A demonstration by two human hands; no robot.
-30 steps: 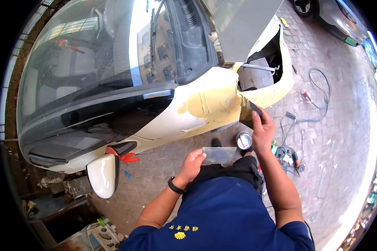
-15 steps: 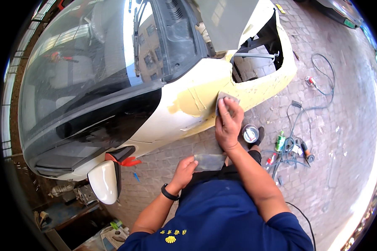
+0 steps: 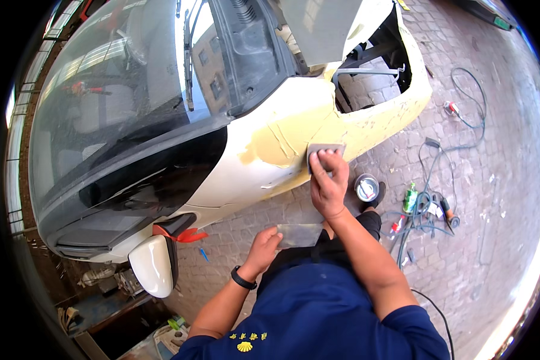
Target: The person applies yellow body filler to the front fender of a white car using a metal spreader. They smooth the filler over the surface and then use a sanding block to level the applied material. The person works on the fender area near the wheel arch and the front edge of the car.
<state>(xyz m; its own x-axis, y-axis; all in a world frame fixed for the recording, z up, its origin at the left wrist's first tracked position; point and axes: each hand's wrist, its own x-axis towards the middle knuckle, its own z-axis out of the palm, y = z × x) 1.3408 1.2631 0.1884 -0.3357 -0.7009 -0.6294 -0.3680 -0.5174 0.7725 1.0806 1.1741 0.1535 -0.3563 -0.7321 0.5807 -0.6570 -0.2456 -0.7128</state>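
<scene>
My right hand (image 3: 330, 183) is closed on a flat grey putty spreader (image 3: 328, 147), fingers pinching its near side. That spreader lies over the yellow-filled fender (image 3: 273, 144) of a white car; whether its edge touches the surface I cannot tell. Smeared yellow filler with raised ridges covers the panel to the left of the hand. In front of my waist, my left hand (image 3: 264, 247) grips a thin greyish rectangular plate (image 3: 300, 236) by its left end, held off to the side of the fender.
A round can (image 3: 366, 188) stands by my shoe. To the right on the paving lie tangled hoses (image 3: 423, 213), a green bottle (image 3: 410, 198) and an orange-and-black power tool (image 3: 449, 215). The white side mirror (image 3: 150, 266) juts out at the lower left, with red material on its arm.
The spreader in my right hand has come slightly nearer and turned, so its far edge now lies more level. My left hand keeps its plate in nearly the same place. The view has shifted slightly.
</scene>
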